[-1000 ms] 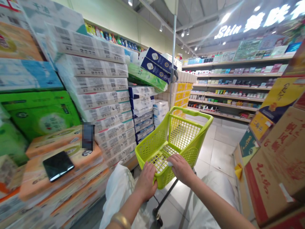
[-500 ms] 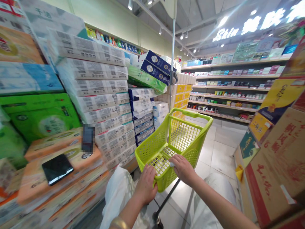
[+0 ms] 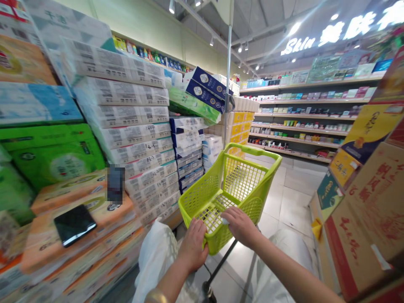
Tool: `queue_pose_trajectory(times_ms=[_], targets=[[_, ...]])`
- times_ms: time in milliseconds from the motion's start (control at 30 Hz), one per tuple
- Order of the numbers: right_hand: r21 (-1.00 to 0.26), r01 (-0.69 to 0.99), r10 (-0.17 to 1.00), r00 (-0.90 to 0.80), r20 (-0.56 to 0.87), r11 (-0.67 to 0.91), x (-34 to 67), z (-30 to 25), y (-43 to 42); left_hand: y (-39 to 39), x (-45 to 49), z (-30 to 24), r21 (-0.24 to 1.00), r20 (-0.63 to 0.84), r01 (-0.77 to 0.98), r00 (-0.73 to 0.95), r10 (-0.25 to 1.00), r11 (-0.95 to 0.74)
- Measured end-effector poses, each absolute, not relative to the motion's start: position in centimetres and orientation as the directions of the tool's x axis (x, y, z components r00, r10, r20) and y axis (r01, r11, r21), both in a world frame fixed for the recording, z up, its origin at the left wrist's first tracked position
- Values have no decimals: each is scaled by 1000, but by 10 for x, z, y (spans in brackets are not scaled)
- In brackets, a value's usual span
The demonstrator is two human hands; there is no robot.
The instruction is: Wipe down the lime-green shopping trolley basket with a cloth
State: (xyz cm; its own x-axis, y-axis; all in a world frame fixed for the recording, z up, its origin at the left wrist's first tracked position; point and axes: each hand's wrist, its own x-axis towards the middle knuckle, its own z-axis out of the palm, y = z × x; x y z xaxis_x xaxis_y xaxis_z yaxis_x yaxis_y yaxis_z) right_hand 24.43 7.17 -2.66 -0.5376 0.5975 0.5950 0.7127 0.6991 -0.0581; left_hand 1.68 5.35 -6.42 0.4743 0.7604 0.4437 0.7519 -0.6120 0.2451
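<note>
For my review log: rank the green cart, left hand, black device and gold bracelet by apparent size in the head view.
Largest: green cart
Next: left hand and black device, about alike
Smallest: gold bracelet, partly cut off

Between stacked tissue packs (image 3: 139,139) at left and cartons (image 3: 362,206) at right, a shopping cart (image 3: 254,206); beyond it, shelves (image 3: 296,115) beneath a sign (image 3: 331,33). Atop a nearer pack (image 3: 39,246), far left, a smartphone (image 3: 75,225).
</note>
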Motion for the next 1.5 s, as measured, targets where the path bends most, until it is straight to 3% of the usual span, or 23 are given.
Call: queue_pose_trajectory(times_ms=[167,333,433,600,700,867,967,1067,1233,1500], targets=[[-131,779,635,-386,669,613,237,-37,69,54,19,-68,244,466,750,466,752,-615],[-119,638,564,-560,606,761,209,-36,50,55,16,-71,245,463,751,465,754,-613],[-71,635,555,-608,567,769,225,-30,59,55,14,-71,247,436,754,475,765,-609],[-75,787,651,-449,612,613,259,-30,80,55,16,-70,248,409,762,477,778,-598],[-117,791,654,-403,641,601,244,-34,72,54,18,-69,252,410,765,471,781,-593],[-93,659,581,-578,573,747,209,-33,52,54,17,-69,250,409,764,473,781,-594],[-41,661,579,-623,525,749,221,-27,60,53,15,-68,258,391,764,478,787,-592],[-32,735,626,-553,550,677,249,-24,76,53,15,-66,265,384,760,482,788,-594],[-121,811,681,-389,620,572,253,-31,77,54,18,-65,266,395,761,474,787,-592],[-72,652,589,-625,512,755,224,-26,60,55,15,-67,238,423,756,485,765,-610]])
